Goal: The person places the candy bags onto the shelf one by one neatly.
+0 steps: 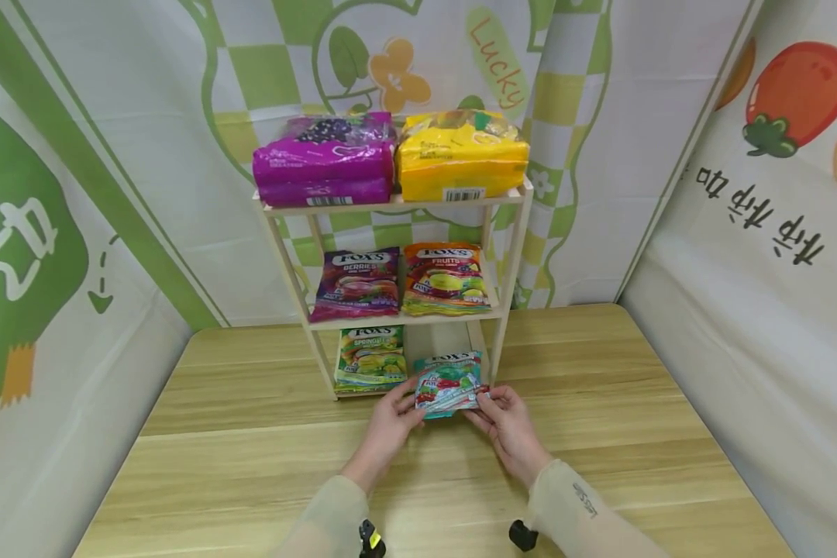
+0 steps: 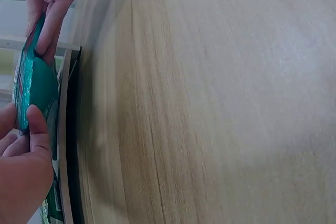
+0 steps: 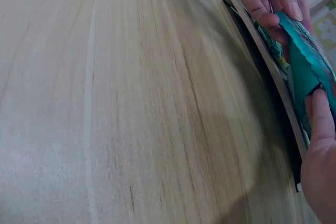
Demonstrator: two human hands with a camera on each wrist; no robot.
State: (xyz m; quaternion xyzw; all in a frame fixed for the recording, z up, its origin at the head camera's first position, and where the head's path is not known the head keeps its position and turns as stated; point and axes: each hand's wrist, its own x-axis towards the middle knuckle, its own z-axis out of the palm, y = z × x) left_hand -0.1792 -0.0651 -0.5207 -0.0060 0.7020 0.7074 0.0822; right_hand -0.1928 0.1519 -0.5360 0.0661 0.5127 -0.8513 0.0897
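Observation:
A teal FOX'S candy bag (image 1: 449, 385) with red fruit pictures is at the front of the lowest shelf, on its right side, top tilted back. My left hand (image 1: 392, 418) pinches its left lower corner between thumb and fingers. At the right lower corner, my right hand (image 1: 509, 426) grips the same bag. In the left wrist view the teal underside of the bag (image 2: 42, 85) shows between both hands. The right wrist view has the bag (image 3: 302, 64) at the rack's front edge, my right fingers under and over its near end.
A small wooden rack (image 1: 418, 319) stands on the wood-grain table (image 1: 237, 457). Left of the teal bag lies a green candy bag (image 1: 371, 360). Berries (image 1: 357, 285) and Fruits (image 1: 446, 280) bags fill the middle shelf; purple (image 1: 324, 167) and yellow (image 1: 463, 159) packs lie on top.

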